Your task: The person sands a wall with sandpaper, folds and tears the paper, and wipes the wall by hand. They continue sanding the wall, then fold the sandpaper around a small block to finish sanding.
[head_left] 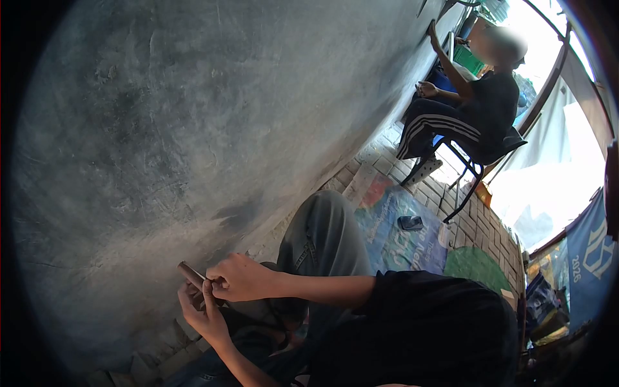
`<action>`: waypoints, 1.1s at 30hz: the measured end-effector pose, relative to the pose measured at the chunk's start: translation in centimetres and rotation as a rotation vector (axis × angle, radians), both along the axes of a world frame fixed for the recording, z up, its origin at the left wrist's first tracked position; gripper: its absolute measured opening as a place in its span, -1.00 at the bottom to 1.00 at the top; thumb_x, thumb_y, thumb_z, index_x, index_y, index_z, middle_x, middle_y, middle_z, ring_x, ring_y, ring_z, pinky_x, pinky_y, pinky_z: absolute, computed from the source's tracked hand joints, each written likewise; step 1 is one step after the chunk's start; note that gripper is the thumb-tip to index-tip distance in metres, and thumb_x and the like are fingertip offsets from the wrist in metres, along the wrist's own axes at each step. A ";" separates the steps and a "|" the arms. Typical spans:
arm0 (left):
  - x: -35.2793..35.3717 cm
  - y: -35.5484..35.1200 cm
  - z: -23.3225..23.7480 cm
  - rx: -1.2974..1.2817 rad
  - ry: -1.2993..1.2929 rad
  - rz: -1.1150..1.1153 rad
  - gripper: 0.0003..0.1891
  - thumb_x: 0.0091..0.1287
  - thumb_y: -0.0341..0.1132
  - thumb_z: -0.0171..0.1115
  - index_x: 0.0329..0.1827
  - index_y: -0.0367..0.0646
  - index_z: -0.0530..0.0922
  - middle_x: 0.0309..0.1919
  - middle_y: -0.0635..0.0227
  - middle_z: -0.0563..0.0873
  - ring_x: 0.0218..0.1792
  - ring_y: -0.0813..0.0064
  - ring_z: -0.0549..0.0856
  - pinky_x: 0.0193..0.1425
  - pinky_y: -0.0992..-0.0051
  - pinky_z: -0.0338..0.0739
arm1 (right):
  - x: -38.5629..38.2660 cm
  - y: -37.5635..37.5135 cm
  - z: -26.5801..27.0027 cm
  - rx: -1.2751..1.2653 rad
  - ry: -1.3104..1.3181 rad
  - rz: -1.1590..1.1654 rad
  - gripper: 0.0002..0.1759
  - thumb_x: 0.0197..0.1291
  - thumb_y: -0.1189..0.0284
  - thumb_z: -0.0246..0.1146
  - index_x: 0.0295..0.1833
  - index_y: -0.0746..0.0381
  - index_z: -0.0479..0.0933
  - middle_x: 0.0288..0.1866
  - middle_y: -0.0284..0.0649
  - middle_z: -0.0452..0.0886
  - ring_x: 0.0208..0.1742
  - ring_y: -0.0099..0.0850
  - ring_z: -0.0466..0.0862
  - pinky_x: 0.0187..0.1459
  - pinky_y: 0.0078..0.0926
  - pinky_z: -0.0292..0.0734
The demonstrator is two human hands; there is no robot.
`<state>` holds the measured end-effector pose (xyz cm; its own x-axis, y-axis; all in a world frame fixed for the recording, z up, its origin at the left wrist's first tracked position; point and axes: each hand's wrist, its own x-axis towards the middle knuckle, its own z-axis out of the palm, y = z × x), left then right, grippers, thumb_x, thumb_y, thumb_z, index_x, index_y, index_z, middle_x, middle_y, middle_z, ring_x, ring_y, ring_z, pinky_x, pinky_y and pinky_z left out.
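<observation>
A small brown stick-like piece (191, 274) is held near the wall at the lower left. My left hand (205, 317) has its fingers and thumb closed round its lower part. From the right, my right hand (244, 278) comes in with its fingers pinched at the piece's side, close to my left thumb. Whether the right fingertips hold anything more is hidden. The upper end of the piece sticks out past both hands. Just beyond the right hand rises my bent knee (325, 235) in grey trousers.
A grey plastered wall (161, 142) fills the left. A printed banner (400, 242) with a dark phone-like object (410, 223) lies on the paving (480, 235). Another person (493, 106) sits on a black chair (480, 161), one hand at the wall. A blue banner (588, 251) hangs at right.
</observation>
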<state>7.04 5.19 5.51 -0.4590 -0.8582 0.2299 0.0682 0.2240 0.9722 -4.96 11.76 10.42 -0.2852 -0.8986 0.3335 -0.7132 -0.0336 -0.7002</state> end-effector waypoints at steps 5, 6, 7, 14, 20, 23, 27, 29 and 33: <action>0.5 -0.6 0.2 -0.017 0.000 0.064 -0.62 0.26 -0.33 0.29 0.03 -0.34 0.39 -0.32 0.25 0.62 -0.33 0.52 0.64 -0.31 0.60 0.49 | -0.4 0.4 0.7 0.094 -0.036 -0.007 -0.80 -0.13 0.44 0.23 -0.60 0.36 0.46 -0.61 -0.05 0.55 -0.52 -0.11 0.61 -0.45 -0.28 0.47; 0.6 -0.6 0.2 -0.038 -0.009 0.091 -0.62 0.24 -0.37 0.29 0.03 -0.33 0.39 -0.31 0.24 0.61 -0.33 0.52 0.64 -0.32 0.60 0.49 | -0.4 0.5 0.7 0.090 -0.027 -0.013 -0.80 -0.15 0.44 0.23 -0.61 0.36 0.45 -0.60 -0.05 0.56 -0.51 -0.11 0.61 -0.45 -0.28 0.47; 0.7 -0.6 0.3 -0.037 -0.009 0.090 -0.62 0.24 -0.37 0.29 0.03 -0.33 0.39 -0.31 0.24 0.61 -0.33 0.52 0.64 -0.32 0.60 0.49 | -0.5 0.5 0.6 0.092 -0.027 -0.014 -0.80 -0.15 0.44 0.23 -0.61 0.36 0.45 -0.60 -0.05 0.56 -0.51 -0.11 0.61 -0.45 -0.28 0.47; 0.4 -0.2 0.9 -0.175 -0.185 0.197 -0.82 0.22 -0.51 0.21 -0.12 -0.28 0.52 -0.27 0.28 0.62 -0.36 0.49 0.64 -0.38 0.53 0.50 | -0.5 0.5 -0.2 0.042 0.008 -0.032 -0.85 -0.16 0.45 0.26 -0.51 0.30 0.47 -0.67 -0.11 0.48 -0.56 -0.09 0.55 -0.49 -0.32 0.43; 0.1 0.2 1.3 -0.037 -0.133 0.224 -0.87 0.17 -0.52 0.26 -0.22 -0.26 0.58 -0.34 0.26 0.65 -0.39 0.46 0.66 -0.34 0.52 0.53 | -0.4 0.0 -0.3 0.126 0.051 -0.074 -0.87 -0.11 0.43 0.28 -0.42 0.25 0.53 -0.60 -0.14 0.54 -0.51 -0.14 0.60 -0.47 -0.40 0.47; 0.9 -0.1 1.2 0.102 -0.090 0.224 -0.84 0.16 -0.53 0.28 -0.19 -0.27 0.57 -0.34 0.28 0.67 -0.34 0.54 0.67 -0.28 0.54 0.55 | -0.3 -0.3 -0.9 0.138 -0.037 -0.096 -0.85 -0.12 0.39 0.29 -0.43 0.25 0.56 -0.57 -0.11 0.58 -0.48 -0.15 0.63 -0.43 -0.38 0.51; 1.5 -0.3 0.3 0.211 0.082 0.277 -0.80 0.19 -0.50 0.25 -0.13 -0.34 0.54 -0.29 0.17 0.70 -0.31 0.56 0.68 -0.26 0.57 0.57 | -0.7 0.0 -1.8 0.106 -0.105 -0.062 -0.85 -0.08 0.47 0.27 -0.35 0.29 0.58 -0.55 -0.10 0.60 -0.48 -0.30 0.68 -0.39 -0.48 0.53; 1.7 -0.2 -0.3 0.331 0.170 0.245 -0.78 0.20 -0.49 0.23 -0.10 -0.37 0.53 -0.28 0.13 0.70 -0.30 0.54 0.69 -0.25 0.57 0.58 | -1.4 0.5 -3.3 0.165 -0.220 -0.122 -0.85 -0.07 0.51 0.26 -0.32 0.32 0.59 -0.53 -0.14 0.62 -0.46 -0.39 0.69 -0.34 -0.51 0.55; 1.6 -0.4 -0.1 0.240 0.162 0.205 -0.77 0.25 -0.48 0.16 -0.05 -0.37 0.54 -0.25 0.04 0.71 -0.25 0.47 0.72 -0.18 0.56 0.59 | -0.9 0.2 -3.1 0.139 -0.275 -0.072 -0.66 -0.06 0.54 0.24 -0.07 0.29 0.55 -0.27 -0.08 0.65 -0.27 -0.36 0.69 -0.32 -0.48 0.58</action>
<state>8.63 4.76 5.37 -0.2461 -0.9670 0.0660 0.2029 0.0152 0.9791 -5.84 11.93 7.34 -0.4121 -0.9044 0.1101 -0.4933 0.1199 -0.8615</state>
